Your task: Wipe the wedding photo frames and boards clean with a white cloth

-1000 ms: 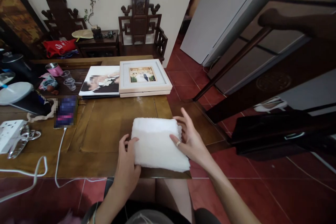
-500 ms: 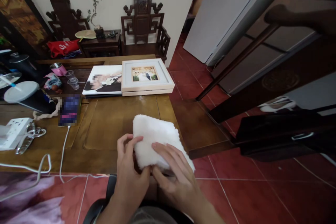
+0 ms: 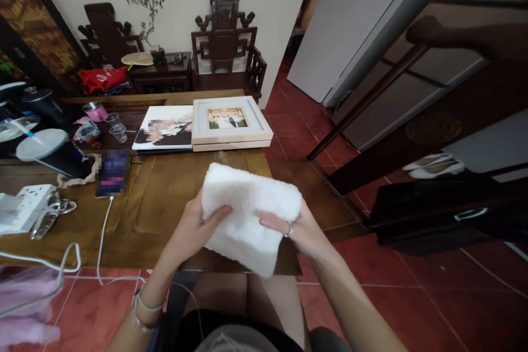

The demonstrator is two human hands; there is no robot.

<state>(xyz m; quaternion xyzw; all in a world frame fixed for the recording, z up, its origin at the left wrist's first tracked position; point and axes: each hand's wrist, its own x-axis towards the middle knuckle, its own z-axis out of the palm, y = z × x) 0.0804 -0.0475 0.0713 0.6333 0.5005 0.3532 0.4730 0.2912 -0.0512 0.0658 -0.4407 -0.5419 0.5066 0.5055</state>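
Observation:
A fluffy white cloth [image 3: 251,198], looking like a small towel, is held up over the near edge of the wooden table [image 3: 165,192]. My left hand [image 3: 202,223] grips its left side, thumb on the front face and fingers hidden behind. On the right side, my right hand [image 3: 295,225] pinches it in the same way, with a ring on one finger. The lower part of the cloth hangs down between the hands, its bottom corner near the table edge.
Beyond the cloth lie a framed photo [image 3: 231,121] and a photo album [image 3: 165,126]. To the left are a phone [image 3: 113,173] on a charging cable, a lidded cup [image 3: 49,154] and a power strip [image 3: 28,209]. A wooden chair [image 3: 396,104] stands at the right.
The cloth has been opened from a smaller folded bundle into a wider sheet and lifted slightly. Both hands have moved apart to its opposite sides.

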